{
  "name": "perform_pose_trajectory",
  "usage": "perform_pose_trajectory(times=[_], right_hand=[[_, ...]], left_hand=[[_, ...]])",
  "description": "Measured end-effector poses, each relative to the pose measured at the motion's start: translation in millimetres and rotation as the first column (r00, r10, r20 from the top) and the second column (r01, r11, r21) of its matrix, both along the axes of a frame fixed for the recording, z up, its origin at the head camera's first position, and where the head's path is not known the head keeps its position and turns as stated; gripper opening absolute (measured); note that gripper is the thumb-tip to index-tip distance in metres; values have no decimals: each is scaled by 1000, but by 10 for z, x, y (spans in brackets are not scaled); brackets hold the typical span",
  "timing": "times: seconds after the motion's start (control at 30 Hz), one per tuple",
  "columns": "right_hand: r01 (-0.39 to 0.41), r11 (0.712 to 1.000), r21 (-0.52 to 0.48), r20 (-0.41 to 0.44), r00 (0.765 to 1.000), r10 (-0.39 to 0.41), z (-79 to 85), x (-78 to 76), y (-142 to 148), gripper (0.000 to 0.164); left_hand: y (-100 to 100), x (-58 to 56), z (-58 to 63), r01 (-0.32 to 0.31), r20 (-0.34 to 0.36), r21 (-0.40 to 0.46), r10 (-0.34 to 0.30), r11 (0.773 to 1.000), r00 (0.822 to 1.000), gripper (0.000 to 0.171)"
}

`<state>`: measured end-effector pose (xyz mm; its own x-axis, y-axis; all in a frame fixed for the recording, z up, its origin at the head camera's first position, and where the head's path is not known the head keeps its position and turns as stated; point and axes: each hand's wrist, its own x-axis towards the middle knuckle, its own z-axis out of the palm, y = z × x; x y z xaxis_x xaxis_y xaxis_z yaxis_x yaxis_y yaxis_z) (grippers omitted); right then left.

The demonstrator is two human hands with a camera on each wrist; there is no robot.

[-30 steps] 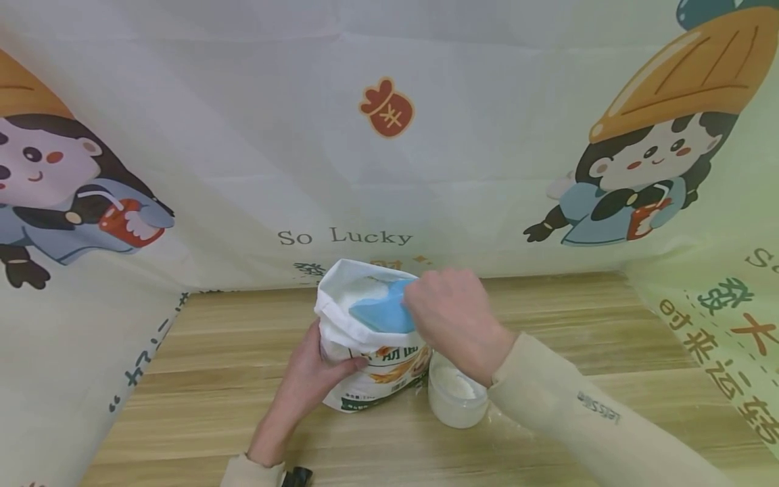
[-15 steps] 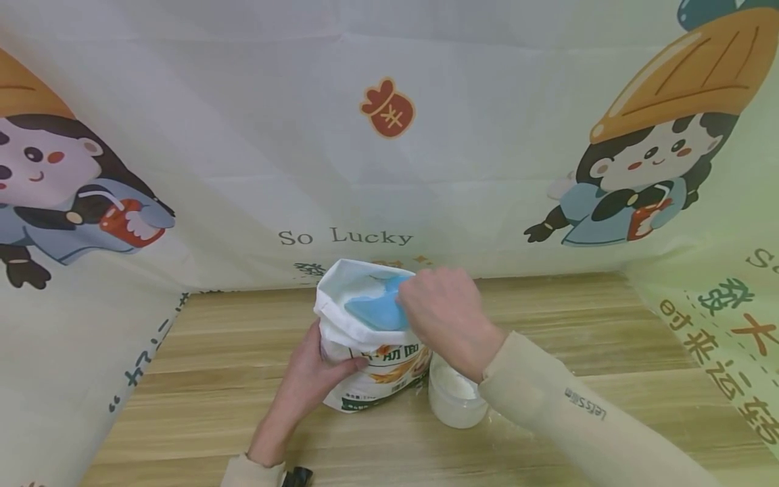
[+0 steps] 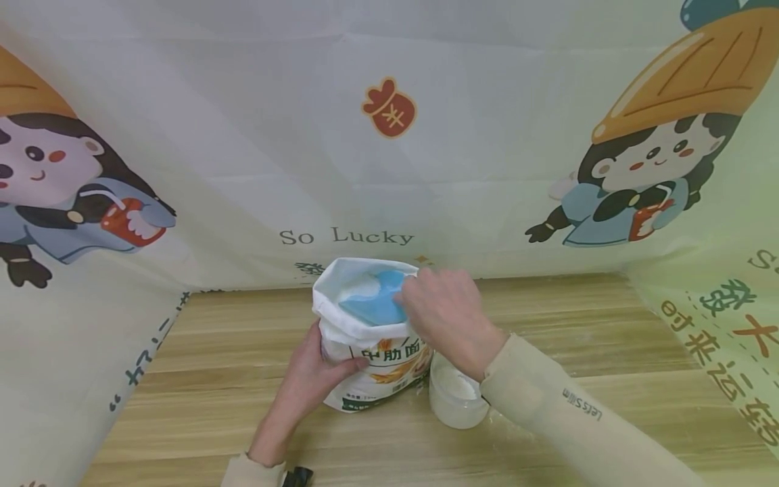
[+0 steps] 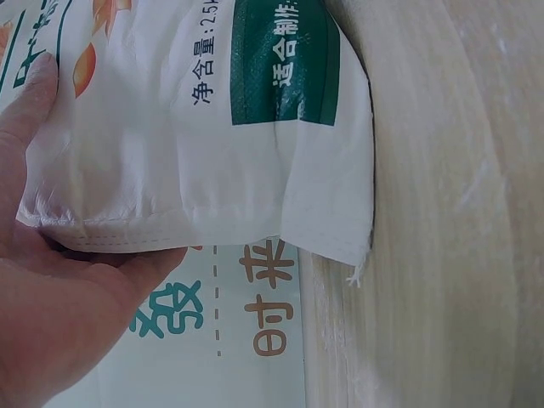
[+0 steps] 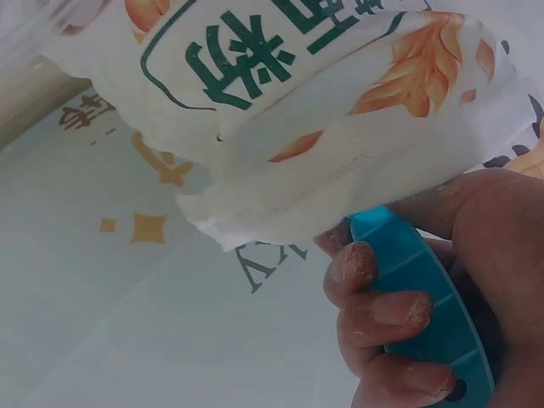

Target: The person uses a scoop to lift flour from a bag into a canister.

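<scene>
A white flour bag [image 3: 377, 385] with green and orange print stands upright on the table, its top rolled open. My left hand [image 3: 316, 368] grips the bag's left side, thumb across the front and fingers behind, as the left wrist view [image 4: 59, 289] also shows. In my right hand [image 3: 447, 314] is the handle of a blue scoop [image 3: 374, 304]; the fingers curl round it in the right wrist view. The scoop's broad end lies inside the bag's mouth, against the white flour [image 3: 359, 287]. Close to the bag's right side, below my right wrist, stands a clear round tub [image 3: 458, 402] holding white powder.
The wood-grain table [image 3: 584, 338] meets a printed cloth backdrop [image 3: 274, 135] at the back and on both sides. White powder traces lie on the table right of the tub. A black object [image 3: 298, 477] shows at the left cuff.
My right hand and the scoop have shifted slightly left, and the scoop has moved a little up in the bag's mouth. The bag's front print shows more. My left hand keeps its hold.
</scene>
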<state>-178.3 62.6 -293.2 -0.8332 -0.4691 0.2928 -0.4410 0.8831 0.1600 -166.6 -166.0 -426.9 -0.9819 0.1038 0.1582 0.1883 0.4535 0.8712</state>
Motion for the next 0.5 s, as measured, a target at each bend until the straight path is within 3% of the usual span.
perform_pose_trajectory(times=[0.23, 0.5], right_hand=[[27, 1000, -11, 55, 998, -27, -32, -43, 26, 39], [-19, 999, -49, 18, 1000, 20, -86, -36, 117, 34]], left_hand=[[5, -12, 14, -7, -8, 4, 7, 1000, 1000, 88], [3, 1, 15, -15, -3, -2, 15, 1000, 1000, 88]])
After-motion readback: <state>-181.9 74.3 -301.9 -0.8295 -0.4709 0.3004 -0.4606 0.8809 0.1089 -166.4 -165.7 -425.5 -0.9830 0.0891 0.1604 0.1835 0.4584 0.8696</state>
